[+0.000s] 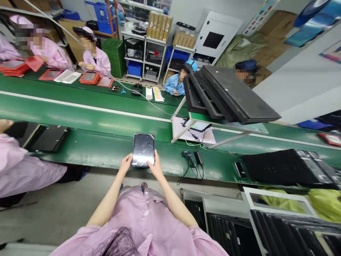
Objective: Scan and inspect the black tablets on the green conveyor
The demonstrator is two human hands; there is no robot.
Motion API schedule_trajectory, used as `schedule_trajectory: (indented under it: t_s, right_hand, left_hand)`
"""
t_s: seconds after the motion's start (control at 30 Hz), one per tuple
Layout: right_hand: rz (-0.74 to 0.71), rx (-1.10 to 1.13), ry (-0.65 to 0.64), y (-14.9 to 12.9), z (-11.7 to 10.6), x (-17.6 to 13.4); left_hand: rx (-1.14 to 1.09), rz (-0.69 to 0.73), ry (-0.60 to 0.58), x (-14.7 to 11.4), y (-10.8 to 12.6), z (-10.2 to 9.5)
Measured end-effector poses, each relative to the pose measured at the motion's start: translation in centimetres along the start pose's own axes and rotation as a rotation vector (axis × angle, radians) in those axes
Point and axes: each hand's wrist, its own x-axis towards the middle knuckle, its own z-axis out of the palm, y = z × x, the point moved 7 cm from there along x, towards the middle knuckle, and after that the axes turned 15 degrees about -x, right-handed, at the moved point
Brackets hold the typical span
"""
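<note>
While you stand at the near edge of the green belt (87, 149), both your hands hold a tablet (143, 149) at centre frame, screen up and dark, w/ glare on it. Your left hand (125, 164) grips its lower left corner, fingers curled round the edge; your right hand (156, 166) wraps the lower right corner, thumb on the side. Tablet sits just over the belt's near strip; can't tell if it's touching the belt or lifted.

Right of it, near: a scanner (188, 157) w/ cable, lying on the belt. Behind that, a white stand (183, 124) w/ a stack of black trays (229, 94) tilted on top. Lower right of frame: more black trays (287, 167) on the belt. Left edge: a co-worker's pink sleeve (23, 170) beside a black tray (50, 138). Upper left: two people in pink at the far side, w/ red-framed tablets (89, 77) before them.
</note>
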Motion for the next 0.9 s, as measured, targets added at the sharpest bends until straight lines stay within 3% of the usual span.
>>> schedule_trajectory:
  t_s: [0.13, 0.3, 0.57, 0.9]
  right_hand:
    - [-0.124, -0.035, -0.102, 0.4, -0.4, -1.1]
    - [-0.15, -0.055, -0.103, 0.8, -0.8, -0.4]
    - [-0.05, -0.025, -0.056, 1.3, -0.5, 0.5]
    - [-0.118, -0.055, -0.039, 1.1, -0.4, 0.9]
  left_hand:
    - [0.209, 0.212, -0.208, -2.9, 1.7, 0.6]
    - [0.382, 0.436, -0.27, -3.7, 4.3, 0.8]
    - [0.655, 0.457, -0.231, -1.6, 6.4, 1.3]
    - [0.617, 0.51, -0.195, -1.9, 4.6, 0.6]
